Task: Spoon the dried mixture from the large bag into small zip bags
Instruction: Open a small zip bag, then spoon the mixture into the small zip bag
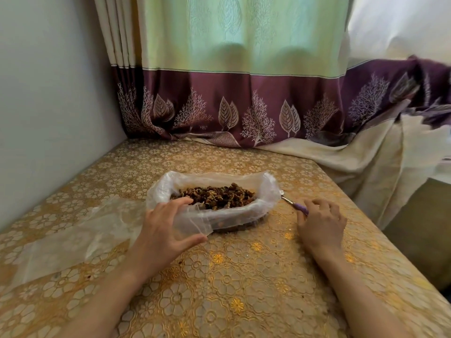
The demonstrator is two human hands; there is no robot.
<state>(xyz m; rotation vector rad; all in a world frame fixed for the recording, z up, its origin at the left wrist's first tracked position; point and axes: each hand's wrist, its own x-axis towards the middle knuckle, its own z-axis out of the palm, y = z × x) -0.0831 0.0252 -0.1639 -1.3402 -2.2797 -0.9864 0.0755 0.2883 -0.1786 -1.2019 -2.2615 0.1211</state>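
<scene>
Left hand [168, 225], bag [268, 191], right hand [322, 223] gripping spoon [291, 202]

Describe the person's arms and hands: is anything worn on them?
The left forearm and right forearm are bare, with no sleeve in view. The left hand and right hand wear no gloves; no ring, watch or bracelet shows on the sides visible.
</scene>
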